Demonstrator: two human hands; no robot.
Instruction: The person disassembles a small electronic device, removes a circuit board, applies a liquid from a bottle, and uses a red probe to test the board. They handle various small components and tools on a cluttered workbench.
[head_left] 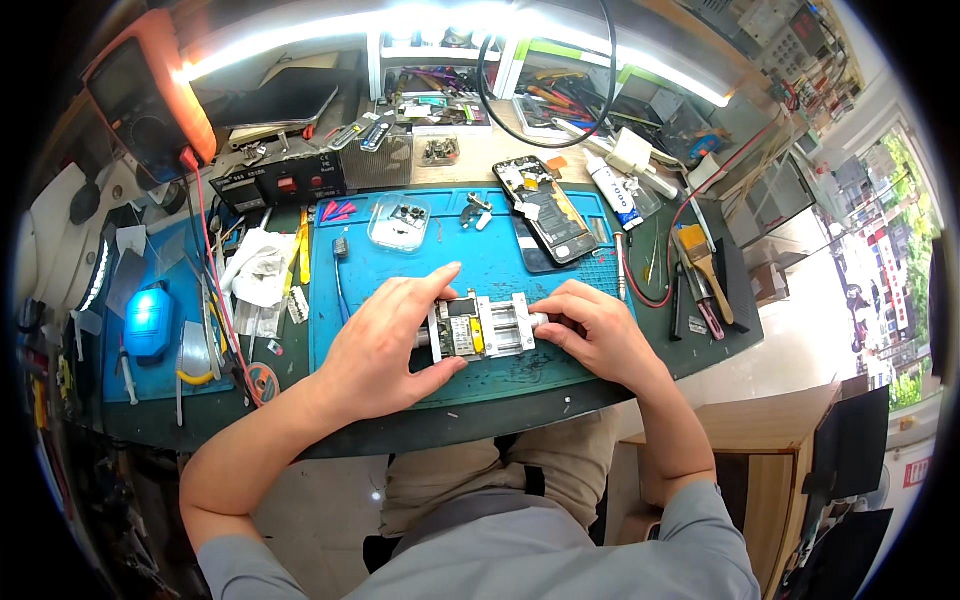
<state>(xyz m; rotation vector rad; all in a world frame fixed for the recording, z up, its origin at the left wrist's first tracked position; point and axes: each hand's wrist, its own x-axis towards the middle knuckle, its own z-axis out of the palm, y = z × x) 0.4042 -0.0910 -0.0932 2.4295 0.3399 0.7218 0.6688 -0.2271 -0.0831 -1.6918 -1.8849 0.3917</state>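
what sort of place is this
Probably a phone or electronics repair shop: there's an opened phone over a blue mat, an orange multimeter at the back left, and a metal clamp-like fixture.

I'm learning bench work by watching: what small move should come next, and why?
Probably a slight turn of the silver knob by the right hand, to adjust the metal clamp: its fingers are already at that knob, while the left hand curves around the clamp's other end, where the circuit board sits.
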